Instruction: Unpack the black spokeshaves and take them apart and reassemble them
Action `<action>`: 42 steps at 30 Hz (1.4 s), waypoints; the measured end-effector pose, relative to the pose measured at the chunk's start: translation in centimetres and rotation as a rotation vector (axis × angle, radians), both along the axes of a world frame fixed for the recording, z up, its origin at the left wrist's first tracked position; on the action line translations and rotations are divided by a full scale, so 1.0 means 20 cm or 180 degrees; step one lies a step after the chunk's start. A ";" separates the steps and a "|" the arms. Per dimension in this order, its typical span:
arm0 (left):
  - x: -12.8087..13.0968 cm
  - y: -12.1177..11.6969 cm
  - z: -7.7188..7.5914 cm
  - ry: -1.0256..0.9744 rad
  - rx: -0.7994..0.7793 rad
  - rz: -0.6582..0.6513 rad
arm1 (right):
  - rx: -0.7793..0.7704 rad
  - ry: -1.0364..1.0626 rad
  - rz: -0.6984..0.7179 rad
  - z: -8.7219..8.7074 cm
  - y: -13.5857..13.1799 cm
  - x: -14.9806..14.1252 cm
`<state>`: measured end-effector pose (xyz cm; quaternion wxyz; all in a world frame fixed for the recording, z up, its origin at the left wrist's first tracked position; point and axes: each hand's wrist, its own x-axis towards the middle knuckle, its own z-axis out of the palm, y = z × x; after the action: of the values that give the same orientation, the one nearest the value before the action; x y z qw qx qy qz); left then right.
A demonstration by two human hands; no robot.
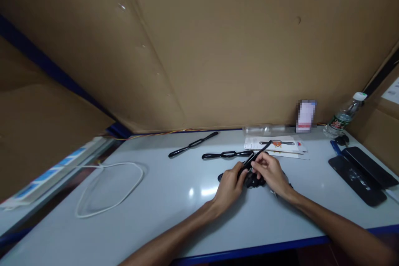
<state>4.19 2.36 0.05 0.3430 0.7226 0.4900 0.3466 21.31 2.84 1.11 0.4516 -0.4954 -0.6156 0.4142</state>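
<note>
The slim, glossy black piece (pixel 264 146) is slanting right of centre over the table (pixel 174 199), the left hand (pixel 230 183) gripping it. The right hand's (pixel 273 173) fingers are closing beside it, on what I cannot tell, apparently doing close handwork calling for steadiness. Two similar pieces (pixel 193 144) are lying leftward.

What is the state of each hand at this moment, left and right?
Left hand: closed, holding a long black piece.
Right hand: fingers bent close beside that piece; whether they grip anything cannot be told.
</note>
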 end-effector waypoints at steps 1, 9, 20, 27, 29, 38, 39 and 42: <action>0.00 0.00 0.00 -0.0010 -0.0016 0.0004 | 0.0193 -0.0161 -0.0093 0.00 0.00 0.00; 0.00 0.02 -0.03 -0.0143 -0.0097 0.0059 | 0.0737 -0.1197 -0.0510 -0.02 -0.02 0.01; 0.00 0.03 -0.04 -0.0250 -0.0137 0.0055 | 0.1111 -0.1448 -0.0368 -0.01 -0.02 0.03; 0.00 0.02 -0.03 -0.0288 -0.0154 0.0053 | 0.1389 -0.1321 -0.0361 -0.01 -0.01 0.04; 0.00 0.03 -0.03 -0.0303 -0.0178 0.0051 | 0.1490 -0.1429 -0.0329 -0.01 -0.01 0.04; 0.00 0.05 -0.06 -0.0370 -0.0220 0.0041 | 0.1344 -0.1804 -0.0525 -0.01 -0.01 0.04; 0.00 0.05 -0.06 -0.0367 -0.0227 0.0038 | 0.1266 -0.1922 -0.0506 -0.01 -0.01 0.04; 0.00 0.05 -0.05 -0.0335 -0.0248 0.0035 | 0.1532 -0.1942 -0.0197 -0.01 -0.01 0.04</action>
<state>4.16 3.32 -1.00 0.3942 0.6868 0.4883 0.3667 22.11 2.69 0.86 0.3635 -0.4941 -0.7860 0.0777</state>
